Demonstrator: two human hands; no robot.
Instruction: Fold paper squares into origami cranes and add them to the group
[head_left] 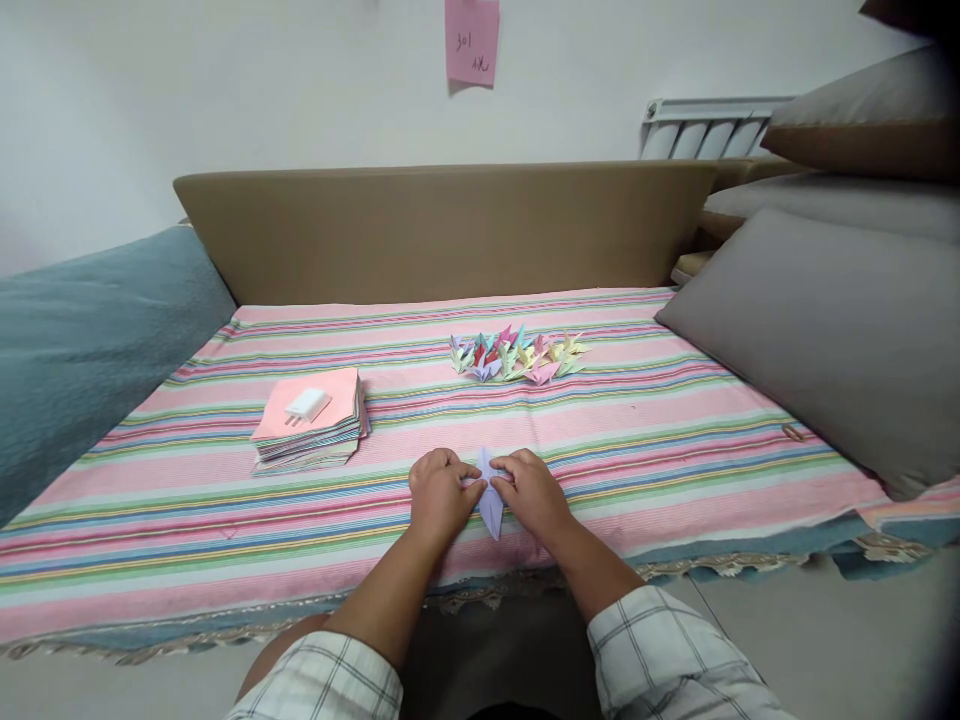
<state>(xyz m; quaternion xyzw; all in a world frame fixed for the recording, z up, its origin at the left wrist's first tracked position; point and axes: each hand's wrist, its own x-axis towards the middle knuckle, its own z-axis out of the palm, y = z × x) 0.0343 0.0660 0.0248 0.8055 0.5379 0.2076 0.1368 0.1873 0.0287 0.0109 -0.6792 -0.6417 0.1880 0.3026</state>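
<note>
A folded piece of lavender origami paper (491, 512), shaped like a narrow diamond, lies on the striped cloth close to me. My left hand (442, 492) pinches its left side between thumb and index finger. From the right, my right hand (531, 492) pinches the other side the same way, so the two thumbs almost meet at the middle of the paper. Its upper tip shows between the hands and its lower point faces me. Farther back sits a cluster of several folded paper cranes (517, 357) in many colours.
To the left, a stack of square coloured paper (319, 430) carries a white charger plug (307, 405). Grey cushions (817, 330) are piled at the right, near a small brown ring (792, 432). A brown backrest (450, 235) closes off the rear; a blue armrest (112, 330) stands left.
</note>
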